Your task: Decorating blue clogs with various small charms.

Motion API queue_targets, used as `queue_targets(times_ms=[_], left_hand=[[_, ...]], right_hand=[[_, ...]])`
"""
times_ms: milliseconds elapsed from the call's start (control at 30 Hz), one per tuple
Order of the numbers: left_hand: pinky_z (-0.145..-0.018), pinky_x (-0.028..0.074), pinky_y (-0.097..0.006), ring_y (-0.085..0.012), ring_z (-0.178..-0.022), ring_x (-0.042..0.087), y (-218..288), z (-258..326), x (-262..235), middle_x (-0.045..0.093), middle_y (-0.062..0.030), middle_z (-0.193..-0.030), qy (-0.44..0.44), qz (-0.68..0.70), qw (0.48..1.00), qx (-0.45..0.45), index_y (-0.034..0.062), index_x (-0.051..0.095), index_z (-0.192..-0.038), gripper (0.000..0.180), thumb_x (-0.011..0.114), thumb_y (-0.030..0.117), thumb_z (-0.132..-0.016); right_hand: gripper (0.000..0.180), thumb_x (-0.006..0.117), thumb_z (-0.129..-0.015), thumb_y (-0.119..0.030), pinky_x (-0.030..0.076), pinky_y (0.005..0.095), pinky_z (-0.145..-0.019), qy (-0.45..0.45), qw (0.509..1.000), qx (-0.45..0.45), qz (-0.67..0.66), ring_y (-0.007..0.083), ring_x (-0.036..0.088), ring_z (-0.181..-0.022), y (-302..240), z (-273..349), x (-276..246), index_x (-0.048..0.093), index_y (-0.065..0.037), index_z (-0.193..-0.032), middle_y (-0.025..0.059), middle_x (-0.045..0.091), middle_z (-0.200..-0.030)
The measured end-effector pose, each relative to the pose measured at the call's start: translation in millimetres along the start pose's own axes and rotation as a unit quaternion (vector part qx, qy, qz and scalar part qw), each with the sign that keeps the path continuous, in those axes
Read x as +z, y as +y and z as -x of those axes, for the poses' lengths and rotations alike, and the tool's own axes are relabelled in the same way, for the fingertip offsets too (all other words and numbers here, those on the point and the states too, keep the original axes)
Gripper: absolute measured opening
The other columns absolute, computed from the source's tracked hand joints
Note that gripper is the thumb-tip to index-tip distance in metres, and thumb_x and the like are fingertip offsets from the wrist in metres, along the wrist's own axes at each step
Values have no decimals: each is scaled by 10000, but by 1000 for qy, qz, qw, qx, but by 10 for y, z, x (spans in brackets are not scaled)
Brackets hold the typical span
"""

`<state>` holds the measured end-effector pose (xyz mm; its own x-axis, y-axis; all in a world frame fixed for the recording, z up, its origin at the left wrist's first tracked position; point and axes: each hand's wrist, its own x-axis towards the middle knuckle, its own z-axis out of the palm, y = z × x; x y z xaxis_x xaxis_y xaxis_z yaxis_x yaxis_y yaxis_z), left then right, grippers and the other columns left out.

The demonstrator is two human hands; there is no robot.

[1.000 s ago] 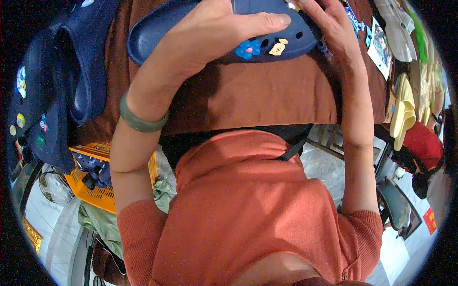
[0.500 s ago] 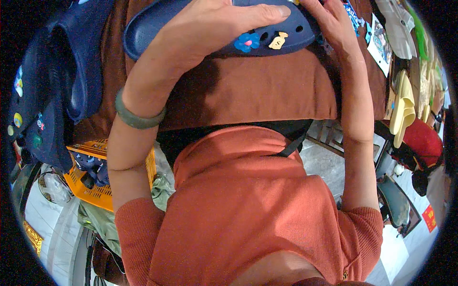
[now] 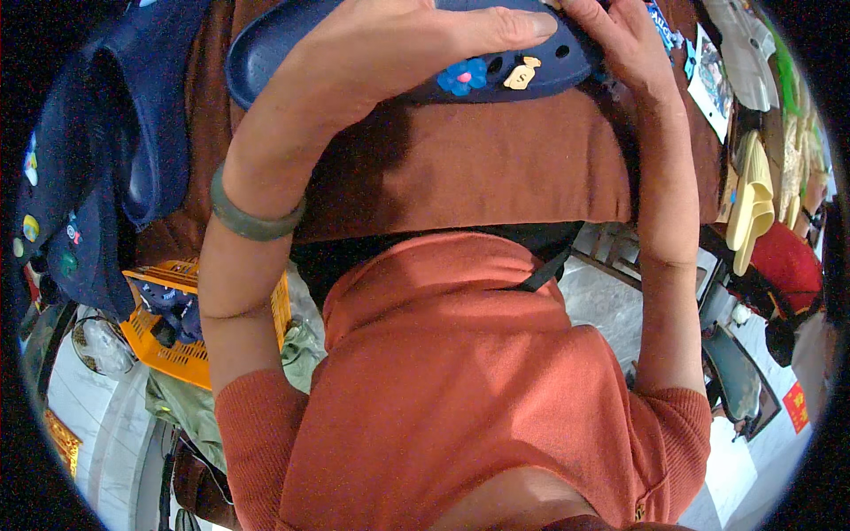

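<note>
A navy blue foam clog (image 3: pixel 266 53) with round holes lies crosswise over the brown cloth at the upper edge, its toe to the right. On its side sit a blue flower charm (image 3: pixel 462 77) with a pink centre and a cream bag-shaped charm (image 3: pixel 522 73). My left hand (image 3: pixel 416 40) is closed on the clog, thumb stretched across the top; its other fingers are hidden. At the toe, my right hand (image 3: pixel 624 40) has its fingers bent together against the upper front. Their tips are cut off by the picture's edge, so what they pinch cannot be made out.
More navy clogs (image 3: pixel 150 159), some with charms, stand at the left. Below them is an orange basket (image 3: pixel 168 354). Pale yellow slippers (image 3: pixel 753 199) and a white card with a picture (image 3: pixel 711 84) lie at the right. Brown cloth (image 3: pixel 478 168) covers the surface before me.
The clog's toe and both hands have shifted slightly to the right. My left thumb has slid a little further toward the toe. Both charms stay in place on the clog.
</note>
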<state>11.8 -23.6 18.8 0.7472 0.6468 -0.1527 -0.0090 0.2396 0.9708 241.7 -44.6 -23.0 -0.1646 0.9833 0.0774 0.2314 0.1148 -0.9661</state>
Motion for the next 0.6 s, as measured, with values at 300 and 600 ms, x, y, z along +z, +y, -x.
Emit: queue_targets(times_ms=[300, 600], left_hand=[[-715, 503, -221, -100, -844, 617, 37, -18, 25, 657, -63, -986, -1, -17, 1000, -2, -33, 598, -1143, 367, 680, 226, -895], [-712, 508, -223, -104, -837, 623, 65, 5, 135, 658, -70, -970, 36, -67, 997, -22, -26, 609, -1110, 348, 687, 231, -889]], right_hand=[[275, 608, -944, -186, 433, 224, -823, 2, 999, 17, -40, 85, 520, -927, -49, -29, 40, 527, -22, -1148, 12, 545, -1008], [293, 610, -945, -201, 439, 224, -831, 4, 1000, 3, 0, 91, 524, -935, -87, 11, 26, 530, -24, -1165, 17, 548, -1018]])
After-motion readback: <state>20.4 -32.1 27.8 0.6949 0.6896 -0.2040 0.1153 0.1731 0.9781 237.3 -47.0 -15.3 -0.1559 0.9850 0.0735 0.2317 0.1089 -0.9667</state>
